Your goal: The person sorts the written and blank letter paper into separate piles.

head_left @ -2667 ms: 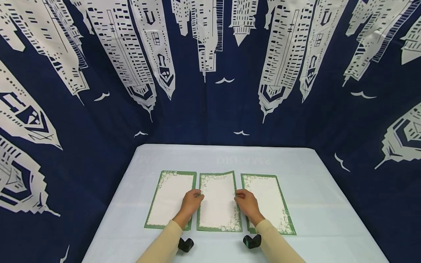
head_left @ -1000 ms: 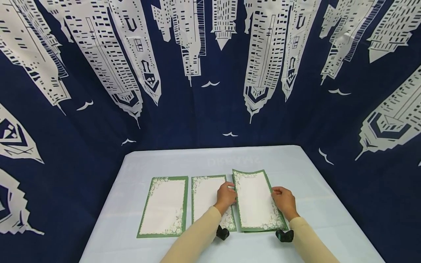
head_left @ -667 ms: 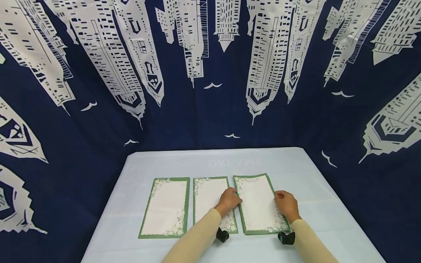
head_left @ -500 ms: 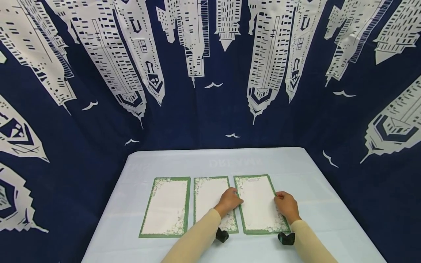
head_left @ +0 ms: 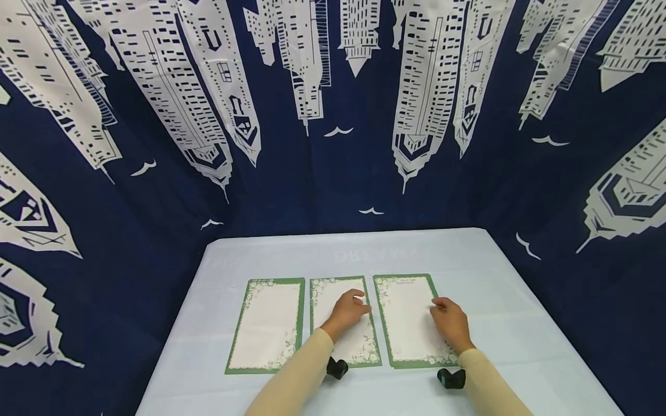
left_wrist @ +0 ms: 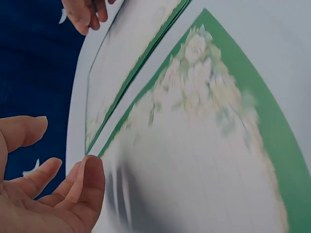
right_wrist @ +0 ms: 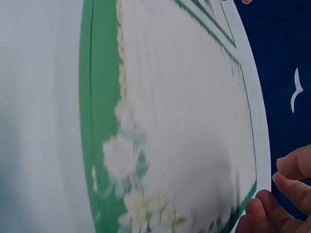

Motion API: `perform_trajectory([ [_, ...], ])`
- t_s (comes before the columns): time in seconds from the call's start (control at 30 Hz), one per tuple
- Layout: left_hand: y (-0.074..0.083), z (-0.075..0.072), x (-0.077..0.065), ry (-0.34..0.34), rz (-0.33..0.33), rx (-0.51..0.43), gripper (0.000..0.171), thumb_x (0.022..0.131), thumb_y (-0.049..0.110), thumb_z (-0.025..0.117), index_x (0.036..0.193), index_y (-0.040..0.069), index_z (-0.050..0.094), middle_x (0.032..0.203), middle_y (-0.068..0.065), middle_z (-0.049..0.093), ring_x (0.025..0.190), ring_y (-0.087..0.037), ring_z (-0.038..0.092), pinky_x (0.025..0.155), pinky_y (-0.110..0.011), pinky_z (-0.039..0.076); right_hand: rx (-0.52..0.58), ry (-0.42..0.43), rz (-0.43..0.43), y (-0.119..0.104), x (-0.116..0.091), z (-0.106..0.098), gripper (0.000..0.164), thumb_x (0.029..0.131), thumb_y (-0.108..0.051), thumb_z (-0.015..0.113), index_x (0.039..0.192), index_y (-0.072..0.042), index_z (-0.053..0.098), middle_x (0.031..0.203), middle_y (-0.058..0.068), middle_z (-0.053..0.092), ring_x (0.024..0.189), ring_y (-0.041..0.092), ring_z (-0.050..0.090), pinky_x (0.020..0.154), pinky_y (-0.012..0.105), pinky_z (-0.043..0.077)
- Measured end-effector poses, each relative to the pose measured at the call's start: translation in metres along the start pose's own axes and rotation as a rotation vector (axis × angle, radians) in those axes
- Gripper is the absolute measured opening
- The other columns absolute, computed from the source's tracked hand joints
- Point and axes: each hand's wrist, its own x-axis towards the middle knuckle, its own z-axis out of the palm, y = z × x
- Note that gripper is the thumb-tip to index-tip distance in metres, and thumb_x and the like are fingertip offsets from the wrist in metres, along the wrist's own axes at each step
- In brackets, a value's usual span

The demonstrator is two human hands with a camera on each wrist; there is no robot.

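Note:
Three white sheets of paper with green, flowered borders lie side by side on the table: a left sheet [head_left: 266, 323], a middle sheet [head_left: 328, 300] and a right sheet [head_left: 406, 323]. Doubled green edges show along the right sheet, as if papers are stacked there. Above the middle sheet is my left hand [head_left: 347, 312]; its fingers are loosely bent and hold nothing, as the left wrist view shows. Beside the right sheet's right edge hovers my right hand [head_left: 450, 322]. In the right wrist view its fingertips [right_wrist: 262, 201] are loosely curled with nothing pinched between them.
A white cloth covers the table [head_left: 520, 346], with faint lettering near its back edge. Navy fabric [head_left: 322, 190] printed with white buildings and birds surrounds it. Small black devices [head_left: 451, 378] sit at both wrists, low over the front of the sheets.
Both hands carried a sheet from the middle to the right and laid it on the right sheet. Since then my left hand has let go and drawn left; the right hand has loosened.

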Motion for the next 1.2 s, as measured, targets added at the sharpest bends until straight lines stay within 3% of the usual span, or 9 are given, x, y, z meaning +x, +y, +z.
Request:
perform_trajectory([
  [0.3, -0.021, -0.048, -0.019, 0.084, -0.012, -0.019, 0.040, 0.081, 0.026, 0.064, 0.115, 0.006, 0.054, 0.098, -0.006, 0.055, 0.081, -0.018, 0.054, 0.065, -0.034, 0.045, 0.037, -0.081, -0.056, -0.044, -0.009, 0.032, 0.027, 0.085, -0.018, 0.055, 0.107, -0.004, 0.060, 0.097, 0.008, 0.061, 0.088, 0.025, 0.057, 0.072, 0.040, 0.045],
  [0.5, -0.039, -0.067, -0.033, 0.178, -0.055, 0.045, 0.035, 0.083, 0.022, 0.061, 0.113, 0.005, 0.054, 0.103, -0.011, 0.054, 0.088, -0.024, 0.053, 0.066, -0.036, 0.045, 0.062, -0.179, -0.109, -0.065, -0.024, 0.063, 0.027, 0.084, -0.018, 0.058, 0.107, -0.002, 0.061, 0.090, 0.004, 0.062, 0.083, 0.021, 0.058, 0.068, 0.035, 0.046],
  [0.6, -0.044, -0.072, -0.040, 0.217, -0.087, 0.062, 0.037, 0.084, 0.023, 0.059, 0.115, 0.005, 0.053, 0.112, -0.016, 0.052, 0.097, -0.029, 0.050, 0.072, -0.039, 0.044, 0.058, -0.228, -0.124, -0.075, -0.028, 0.075, 0.029, 0.084, -0.018, 0.058, 0.108, -0.003, 0.060, 0.092, 0.005, 0.061, 0.083, 0.021, 0.058, 0.066, 0.034, 0.046],
  [0.77, -0.046, -0.078, -0.046, 0.190, -0.123, 0.063, 0.042, 0.085, 0.026, 0.058, 0.120, 0.005, 0.050, 0.124, -0.020, 0.044, 0.110, -0.035, 0.043, 0.081, -0.047, 0.041, 0.022, -0.284, -0.128, -0.087, -0.032, 0.085, 0.032, 0.083, -0.020, 0.060, 0.110, -0.004, 0.058, 0.102, 0.013, 0.060, 0.091, 0.027, 0.057, 0.071, 0.040, 0.046],
  [0.93, -0.047, -0.079, -0.049, 0.179, -0.114, 0.061, 0.039, 0.084, 0.025, 0.059, 0.117, 0.005, 0.052, 0.121, -0.018, 0.047, 0.107, -0.034, 0.045, 0.079, -0.046, 0.041, -0.003, -0.307, -0.133, -0.095, -0.038, 0.087, 0.034, 0.083, -0.022, 0.059, 0.112, -0.003, 0.057, 0.106, 0.019, 0.058, 0.096, 0.033, 0.054, 0.074, 0.045, 0.045],
  [1.2, -0.051, -0.080, -0.051, 0.171, -0.099, -0.026, 0.038, 0.086, 0.025, 0.057, 0.116, 0.003, 0.052, 0.119, -0.021, 0.047, 0.103, -0.033, 0.049, 0.074, -0.041, 0.044, 0.012, -0.299, -0.126, -0.099, -0.042, 0.093, 0.033, 0.083, -0.023, 0.059, 0.110, -0.004, 0.059, 0.105, 0.015, 0.058, 0.097, 0.031, 0.054, 0.077, 0.045, 0.044],
])
